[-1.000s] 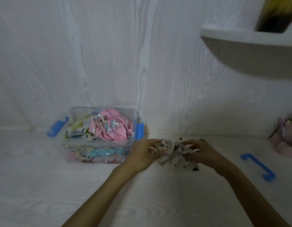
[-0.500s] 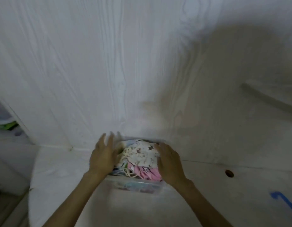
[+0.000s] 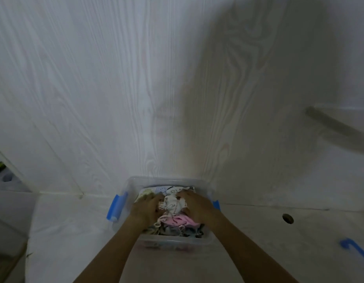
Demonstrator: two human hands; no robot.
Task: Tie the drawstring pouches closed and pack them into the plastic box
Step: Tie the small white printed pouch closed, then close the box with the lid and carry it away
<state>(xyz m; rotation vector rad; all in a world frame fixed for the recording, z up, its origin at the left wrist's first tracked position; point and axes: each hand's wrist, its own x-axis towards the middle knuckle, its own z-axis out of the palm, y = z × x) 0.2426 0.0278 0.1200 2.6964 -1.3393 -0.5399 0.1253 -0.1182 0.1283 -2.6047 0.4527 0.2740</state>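
Head view: both hands in box (image 3: 173,241) by far wall. Left hand (image 3: 146,209) and right hand (image 3: 197,205) curl round cream pouch (image 3: 174,205), pressing it onto pile, likely to seat it. Pink pouch (image 3: 177,220) just nearer. Blue latch (image 3: 116,207) swung out left.

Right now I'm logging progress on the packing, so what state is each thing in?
plastic box: open, no lid on, heaped with pouches.
white printed pouch: on top of the heap, pressed between both hands.
pink pouch: packed in the box.
left hand: on the pouches.
right hand: on the pouches.
blue latch: swung open.
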